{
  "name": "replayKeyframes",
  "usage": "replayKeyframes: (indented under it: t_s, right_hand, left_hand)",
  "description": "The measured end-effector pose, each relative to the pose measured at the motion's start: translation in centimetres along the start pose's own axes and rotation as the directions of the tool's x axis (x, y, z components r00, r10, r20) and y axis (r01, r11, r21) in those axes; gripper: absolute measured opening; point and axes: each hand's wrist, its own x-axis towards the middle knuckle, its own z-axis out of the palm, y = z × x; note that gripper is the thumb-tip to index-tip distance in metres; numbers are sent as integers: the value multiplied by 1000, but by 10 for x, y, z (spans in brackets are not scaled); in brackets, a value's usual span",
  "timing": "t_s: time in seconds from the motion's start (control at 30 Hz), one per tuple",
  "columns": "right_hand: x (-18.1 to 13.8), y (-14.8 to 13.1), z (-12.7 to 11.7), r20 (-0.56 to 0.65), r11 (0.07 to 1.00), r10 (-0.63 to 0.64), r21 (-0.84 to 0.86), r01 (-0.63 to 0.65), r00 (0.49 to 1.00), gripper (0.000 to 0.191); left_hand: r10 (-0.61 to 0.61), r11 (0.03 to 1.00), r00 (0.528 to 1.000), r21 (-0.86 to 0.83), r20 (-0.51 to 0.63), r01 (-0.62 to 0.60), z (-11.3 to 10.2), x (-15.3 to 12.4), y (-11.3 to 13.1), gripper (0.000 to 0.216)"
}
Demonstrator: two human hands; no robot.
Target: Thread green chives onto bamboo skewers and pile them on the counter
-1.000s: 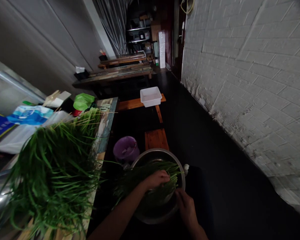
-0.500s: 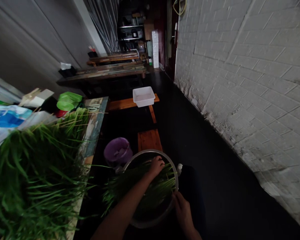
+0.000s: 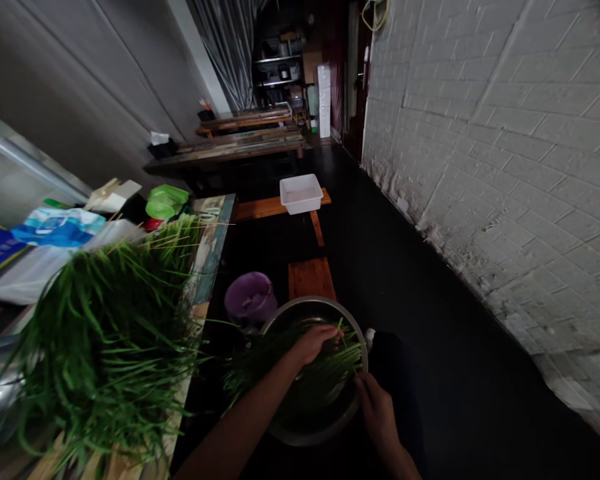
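Note:
A round steel bowl (image 3: 281,317) sits low in front of me, holding a bunch of long green chives (image 3: 300,373) that spill over its left rim. My left hand (image 3: 314,343) reaches into the bowl and rests on the chives, fingers curled around a few stalks. At the bowl's near right rim, my right hand (image 3: 377,413) pinches the cut ends of the chives, fingers closed.
A big heap of chives (image 3: 105,333) covers the table (image 3: 211,260) at left, with green bowls (image 3: 165,202) and packets behind. A purple bucket (image 3: 251,299) and wooden stool (image 3: 311,278) stand beyond the bowl. A white tub (image 3: 301,193) rests on a bench. Brick wall at right.
My left hand has shifted slightly toward me over the chives. The right hand stays at the bowl's rim. The view swung left, then back.

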Motion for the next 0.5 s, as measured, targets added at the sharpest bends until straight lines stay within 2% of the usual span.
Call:
replayKeyframes:
  t_s: [0.1,0.2,0.5]
  right_hand:
    - [0,-2,0,-2,1000,-6,-14,6,1000,35]
    - [0,-4,0,-2,1000,-13,-25,13,1000,36]
    - [3,0,0,-6,999,-3,-42,2,1000,35]
  left_hand:
    - [-18,999,1000,-42,19,19,5,-4,6,39]
    - [-10,999,1000,-31,-20,10,7,-4,6,38]
    - [-56,993,998,-108,14,57,-4,3,-5,40]
